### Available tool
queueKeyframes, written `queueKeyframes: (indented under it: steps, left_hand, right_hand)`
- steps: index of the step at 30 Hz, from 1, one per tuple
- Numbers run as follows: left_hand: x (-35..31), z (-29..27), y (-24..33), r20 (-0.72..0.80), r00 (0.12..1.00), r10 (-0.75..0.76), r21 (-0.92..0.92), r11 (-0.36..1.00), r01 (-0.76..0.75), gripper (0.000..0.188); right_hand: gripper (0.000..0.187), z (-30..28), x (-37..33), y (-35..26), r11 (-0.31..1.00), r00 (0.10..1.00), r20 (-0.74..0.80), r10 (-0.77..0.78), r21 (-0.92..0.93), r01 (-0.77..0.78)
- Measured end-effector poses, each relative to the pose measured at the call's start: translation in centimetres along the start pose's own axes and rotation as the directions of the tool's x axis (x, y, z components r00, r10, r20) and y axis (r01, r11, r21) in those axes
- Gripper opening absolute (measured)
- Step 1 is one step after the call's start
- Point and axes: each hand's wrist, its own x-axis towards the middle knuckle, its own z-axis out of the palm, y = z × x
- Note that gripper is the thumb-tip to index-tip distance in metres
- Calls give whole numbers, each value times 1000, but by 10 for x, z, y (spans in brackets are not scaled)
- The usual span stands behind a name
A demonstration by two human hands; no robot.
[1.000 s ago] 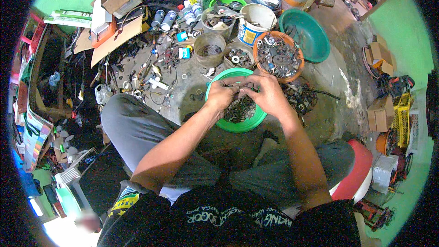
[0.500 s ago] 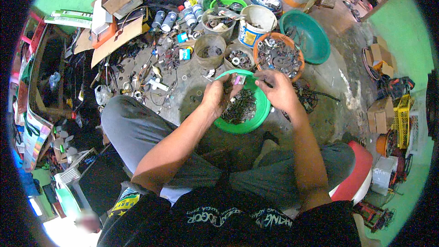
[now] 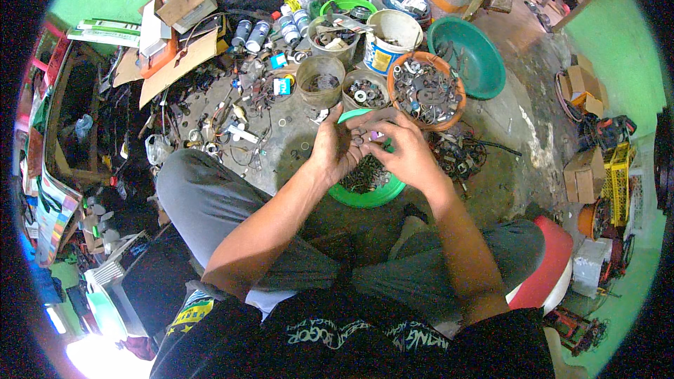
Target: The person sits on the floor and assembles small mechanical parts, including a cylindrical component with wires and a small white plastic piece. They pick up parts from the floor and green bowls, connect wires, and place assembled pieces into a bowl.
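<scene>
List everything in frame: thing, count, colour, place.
green bowl: 1, holds small dark metal bits, under the hands
orange bowl: 1, full of grey metal parts, beyond the hands
teal basin: 1, right of the orange bowl
white bucket: 1, behind the orange bowl
spray cans: several, grey-white, far left of the bucket
cardboard boxes: a few, brown, far right
left hand: over the green bowl, fingering small parts
right hand: meeting the left

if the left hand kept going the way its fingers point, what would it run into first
Probably the right hand: the left hand has its fingers aimed right and a little up, and the two nearly touch over the green bowl. Depth is unclear, so it might pass just above.
</scene>
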Motion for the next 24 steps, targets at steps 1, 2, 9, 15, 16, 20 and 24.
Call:
queueKeyframes:
  steps: [1, 2, 9, 15, 16, 20, 24]
  left_hand:
    - [0, 1, -1, 19, 1000, -2, 3, 1000, 2, 70]
    - [-1, 3, -2, 38, 999, -3, 6, 1000, 3, 71]
    - [-3, 9, -2, 171, 984, -40, -126, 990, 62, 73]
    - [-6, 29, -6, 49, 997, -56, -20, 998, 57, 77]
    - [-3, 26, -7, 82, 994, -65, -30, 997, 67, 77]
    - [13, 25, -14, 83, 993, -83, 34, 996, 81, 73]
    - [23, 37, -17, 49, 990, -129, 35, 991, 127, 66]
  right_hand:
    - [33, 2, -2, 1, 1000, 1000, 7, 4, -30, -4]
    - [32, 5, -1, 1, 999, 1000, -20, -14, -50, 13]
    - [35, -1, 1, -3, 1000, 999, -29, -15, -13, 15]
    - [27, -1, 1, 1, 998, 997, -71, 41, -51, -45]
    - [27, -3, 1, 1, 997, 997, -72, 42, -55, -46]
    - [24, -6, 0, 12, 988, 996, -68, 66, -136, -75]
    - [20, -15, -1, 19, 989, 990, -120, 77, -117, -92]
